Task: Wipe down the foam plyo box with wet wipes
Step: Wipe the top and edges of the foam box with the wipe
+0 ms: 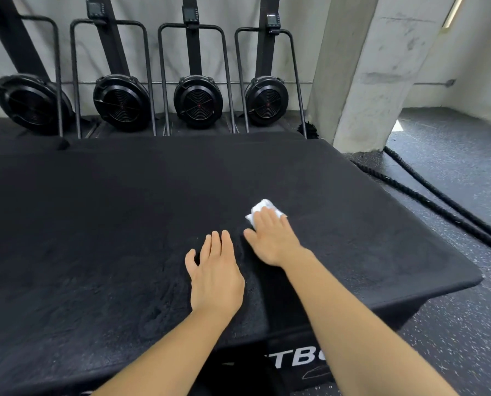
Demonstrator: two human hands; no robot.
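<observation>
Wiping under way: right hand [273, 241], fingers [268, 221] straight together, presses a wet wipe [263, 207] right of centre atop the foam plyo box [95, 210], left hand [214, 277] flat beside; next, likely a sweep toward the edges.

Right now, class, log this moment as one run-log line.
step: wipe on top | right hand: flat, pressing crumpled white wet wipe on black foam plyo box | left hand: open, palm down over box top
</observation>
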